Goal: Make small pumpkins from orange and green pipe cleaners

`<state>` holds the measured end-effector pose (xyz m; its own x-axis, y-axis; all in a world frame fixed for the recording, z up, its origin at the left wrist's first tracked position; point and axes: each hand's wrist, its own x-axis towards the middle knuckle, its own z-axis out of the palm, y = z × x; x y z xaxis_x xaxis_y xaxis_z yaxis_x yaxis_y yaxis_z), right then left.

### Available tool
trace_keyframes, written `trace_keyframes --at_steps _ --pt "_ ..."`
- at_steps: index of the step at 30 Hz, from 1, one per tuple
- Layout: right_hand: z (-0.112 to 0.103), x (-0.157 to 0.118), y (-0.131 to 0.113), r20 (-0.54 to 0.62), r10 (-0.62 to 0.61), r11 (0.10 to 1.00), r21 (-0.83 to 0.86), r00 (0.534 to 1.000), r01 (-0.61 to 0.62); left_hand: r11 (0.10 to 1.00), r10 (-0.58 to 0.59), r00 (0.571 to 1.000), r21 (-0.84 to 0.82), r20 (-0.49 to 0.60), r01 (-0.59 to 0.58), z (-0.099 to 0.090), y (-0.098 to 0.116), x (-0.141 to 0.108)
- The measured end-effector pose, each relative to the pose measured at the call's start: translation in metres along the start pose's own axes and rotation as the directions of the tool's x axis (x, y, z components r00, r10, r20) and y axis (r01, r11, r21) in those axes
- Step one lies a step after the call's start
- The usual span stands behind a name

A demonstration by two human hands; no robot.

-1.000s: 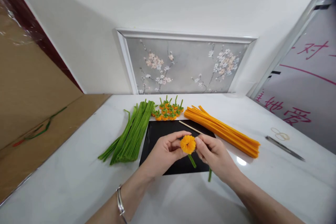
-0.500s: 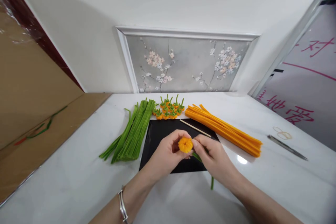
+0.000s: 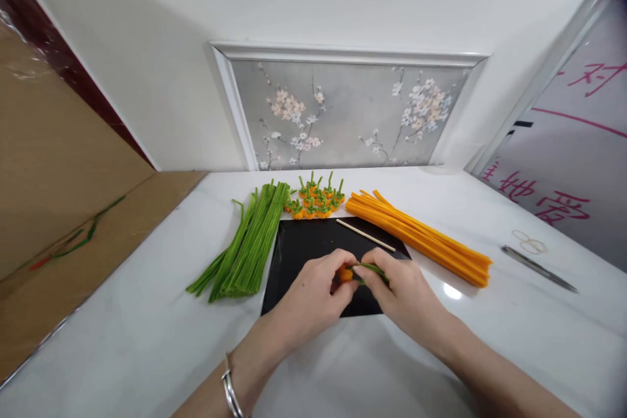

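Note:
Between thumb and fingers, my left hand (image 3: 316,284) is closed around a small orange pipe-cleaner flower (image 3: 345,273), mostly hidden by the fingers. My right hand (image 3: 399,281) pinches green pipe cleaner (image 3: 376,269) right beside the flower, at its green end. Both hands meet above a black mat (image 3: 304,248). Behind the mat stand several finished orange pieces with green tops (image 3: 318,199), their stems pointing up. A thin wooden stick (image 3: 365,235) lies on the mat's upper right part.
Green pipe cleaners (image 3: 252,245) lie bundled at left, orange pipe cleaners (image 3: 421,235) at right. Farther right are tweezers (image 3: 539,268) and rubber bands (image 3: 529,241). Cardboard (image 3: 63,274) borders the white table (image 3: 161,339) on the left; a wall panel (image 3: 353,117) rises behind.
The orange flower has turned from facing the camera to lying sideways, its green end now toward my right hand. My right fingers have shifted onto the green pipe cleaner.

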<state>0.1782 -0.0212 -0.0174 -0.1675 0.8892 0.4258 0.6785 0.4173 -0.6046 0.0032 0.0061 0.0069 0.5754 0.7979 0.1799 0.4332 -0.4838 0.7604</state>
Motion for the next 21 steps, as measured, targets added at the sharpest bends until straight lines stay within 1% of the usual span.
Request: trace_keyframes --at_steps 2,3,6,9,11,13,15,16,17,21 --pt "0.000 -0.001 0.000 -0.010 -0.048 0.999 -0.026 0.999 0.047 0.999 -0.038 0.999 -0.025 -0.008 0.038 0.002 -0.004 0.001" --pt "-0.001 -0.001 0.000 -0.012 -0.072 0.997 -0.026 0.997 0.071 0.996 -0.060 0.998 -0.064 -0.018 0.059 0.003 -0.006 0.001" --pt "-0.005 0.000 -0.004 -0.043 -0.130 0.991 0.015 0.991 0.131 0.952 -0.123 0.990 -0.289 -0.076 0.096 0.005 -0.006 0.004" --pt "-0.010 0.000 -0.009 -0.092 -0.161 0.985 0.053 0.983 0.166 0.834 -0.205 0.972 -0.541 -0.118 0.110 0.005 0.001 0.006" --pt "-0.013 0.000 -0.012 -0.103 -0.176 0.982 0.045 0.979 0.181 0.739 -0.251 0.962 -0.663 -0.105 0.120 0.003 0.004 0.006" --pt "-0.016 0.000 -0.013 -0.106 -0.191 0.980 0.034 0.976 0.195 0.649 -0.268 0.960 -0.751 -0.080 0.118 0.001 0.005 0.005" --pt "-0.019 0.000 -0.014 -0.117 -0.192 0.979 0.037 0.974 0.198 0.605 -0.257 0.964 -0.789 -0.061 0.112 0.000 0.005 0.004" --pt "-0.020 0.000 -0.014 -0.126 -0.193 0.979 0.041 0.973 0.200 0.611 -0.246 0.968 -0.784 -0.054 0.111 0.000 0.005 0.004" --pt "-0.020 0.000 -0.014 -0.134 -0.196 0.978 0.041 0.971 0.203 0.638 -0.232 0.971 -0.761 -0.049 0.114 0.000 0.005 0.004" --pt "-0.020 0.001 -0.013 -0.158 -0.207 0.976 0.034 0.966 0.215 0.813 -0.161 0.986 -0.572 -0.045 0.106 0.000 0.004 0.004"
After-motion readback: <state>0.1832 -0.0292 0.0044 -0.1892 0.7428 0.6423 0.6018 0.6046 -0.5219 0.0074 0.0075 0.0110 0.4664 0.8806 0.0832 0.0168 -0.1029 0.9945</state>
